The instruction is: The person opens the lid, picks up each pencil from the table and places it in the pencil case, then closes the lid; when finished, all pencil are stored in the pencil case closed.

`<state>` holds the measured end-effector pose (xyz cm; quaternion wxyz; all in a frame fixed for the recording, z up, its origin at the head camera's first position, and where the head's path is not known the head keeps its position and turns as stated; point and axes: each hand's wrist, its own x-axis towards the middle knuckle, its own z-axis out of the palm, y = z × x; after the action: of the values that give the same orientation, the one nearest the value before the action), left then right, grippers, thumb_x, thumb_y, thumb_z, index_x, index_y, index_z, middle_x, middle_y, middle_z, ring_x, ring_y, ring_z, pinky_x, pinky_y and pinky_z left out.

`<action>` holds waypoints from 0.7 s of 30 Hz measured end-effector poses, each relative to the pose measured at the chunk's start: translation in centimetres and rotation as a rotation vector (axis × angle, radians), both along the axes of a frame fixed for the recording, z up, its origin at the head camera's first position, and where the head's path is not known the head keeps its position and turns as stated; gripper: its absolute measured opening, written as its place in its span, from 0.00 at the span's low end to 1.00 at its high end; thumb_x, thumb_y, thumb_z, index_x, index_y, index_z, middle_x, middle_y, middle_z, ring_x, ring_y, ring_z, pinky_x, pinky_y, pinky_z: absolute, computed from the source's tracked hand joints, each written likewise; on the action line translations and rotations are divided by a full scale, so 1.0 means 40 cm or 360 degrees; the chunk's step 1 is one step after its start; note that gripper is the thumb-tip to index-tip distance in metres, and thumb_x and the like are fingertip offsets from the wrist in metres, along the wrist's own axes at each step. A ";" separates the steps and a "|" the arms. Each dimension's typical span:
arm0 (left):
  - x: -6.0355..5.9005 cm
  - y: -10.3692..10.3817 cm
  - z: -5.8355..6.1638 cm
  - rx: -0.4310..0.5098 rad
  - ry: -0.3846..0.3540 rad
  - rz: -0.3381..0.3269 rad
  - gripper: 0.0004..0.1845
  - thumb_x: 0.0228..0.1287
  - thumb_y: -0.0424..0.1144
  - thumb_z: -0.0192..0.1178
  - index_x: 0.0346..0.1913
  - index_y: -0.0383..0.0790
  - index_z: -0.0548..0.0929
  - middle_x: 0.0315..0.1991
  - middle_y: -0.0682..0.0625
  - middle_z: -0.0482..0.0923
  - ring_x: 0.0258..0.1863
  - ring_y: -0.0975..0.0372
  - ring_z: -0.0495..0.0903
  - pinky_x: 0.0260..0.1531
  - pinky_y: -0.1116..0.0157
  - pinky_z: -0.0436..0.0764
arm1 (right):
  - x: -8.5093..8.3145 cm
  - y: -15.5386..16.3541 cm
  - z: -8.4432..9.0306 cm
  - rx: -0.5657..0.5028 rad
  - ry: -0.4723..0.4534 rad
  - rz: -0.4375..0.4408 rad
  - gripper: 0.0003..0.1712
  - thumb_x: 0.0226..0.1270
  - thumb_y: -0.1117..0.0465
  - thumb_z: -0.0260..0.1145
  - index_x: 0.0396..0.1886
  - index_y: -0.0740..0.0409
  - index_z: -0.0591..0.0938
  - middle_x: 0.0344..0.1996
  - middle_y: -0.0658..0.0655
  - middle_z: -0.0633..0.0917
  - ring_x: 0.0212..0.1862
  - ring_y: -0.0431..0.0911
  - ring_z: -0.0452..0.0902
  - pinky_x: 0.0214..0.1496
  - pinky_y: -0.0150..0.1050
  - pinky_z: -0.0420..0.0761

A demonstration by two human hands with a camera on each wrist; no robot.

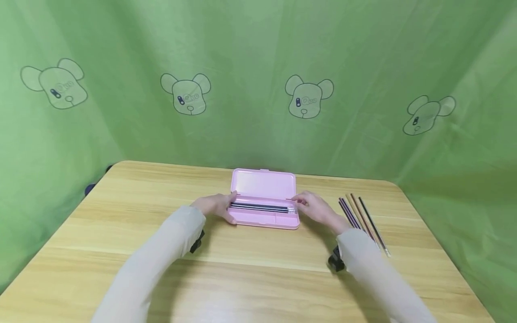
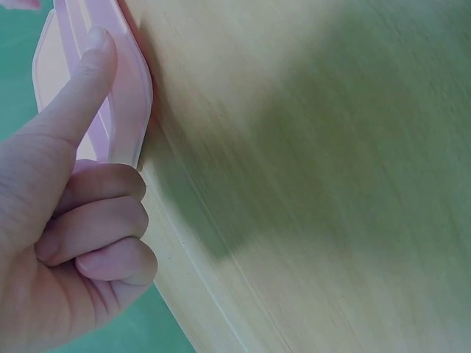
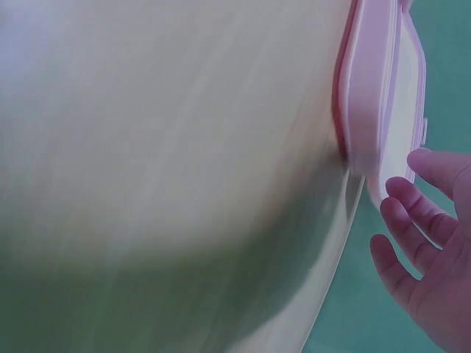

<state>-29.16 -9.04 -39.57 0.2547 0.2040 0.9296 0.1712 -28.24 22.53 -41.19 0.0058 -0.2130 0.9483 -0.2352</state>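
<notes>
An open pink pencil case (image 1: 262, 220) lies at the middle of the wooden table (image 1: 242, 269), its lid (image 1: 263, 183) tipped back. Several dark pencils (image 1: 258, 207) lie in its tray. My left hand (image 1: 216, 205) holds the case's left end, thumb at the front corner. In the left wrist view its index finger (image 2: 81, 88) lies straight against the case (image 2: 129, 103) while the other fingers are curled. My right hand (image 1: 317, 208) is at the case's right end, fingertips by the pencil ends. In the right wrist view the right hand (image 3: 419, 243) is loosely spread and holds nothing beside the case (image 3: 368, 95).
Several loose pencils (image 1: 363, 220) lie side by side on the table right of my right hand. A green curtain (image 1: 258, 89) printed with bear heads hangs close behind and around the table. The table's back edge runs just behind the case.
</notes>
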 end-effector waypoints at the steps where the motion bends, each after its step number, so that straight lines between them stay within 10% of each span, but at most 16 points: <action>1: 0.001 0.000 0.001 0.0000 -0.0001 0.0000 0.57 0.51 0.52 0.68 0.74 0.39 0.42 0.70 0.36 0.56 0.70 0.47 0.58 0.71 0.54 0.57 | 0.001 0.012 0.000 0.0012 0.0003 -0.0011 0.16 0.64 0.66 0.57 0.50 0.66 0.80 0.39 0.63 0.82 0.41 0.53 0.77 0.46 0.50 0.79; 21: -0.006 0.002 -0.008 0.0005 -0.0019 -0.0013 0.57 0.51 0.52 0.68 0.74 0.39 0.41 0.71 0.37 0.56 0.71 0.48 0.57 0.72 0.55 0.57 | 0.052 0.205 0.027 0.0148 -0.0052 -0.0134 0.17 0.63 0.65 0.59 0.48 0.73 0.78 0.37 0.68 0.82 0.40 0.58 0.78 0.50 0.58 0.74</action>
<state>-29.39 -8.96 -39.91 0.2608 0.2073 0.9269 0.1729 -26.16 30.75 -40.13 0.0211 -0.1686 0.9661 -0.1945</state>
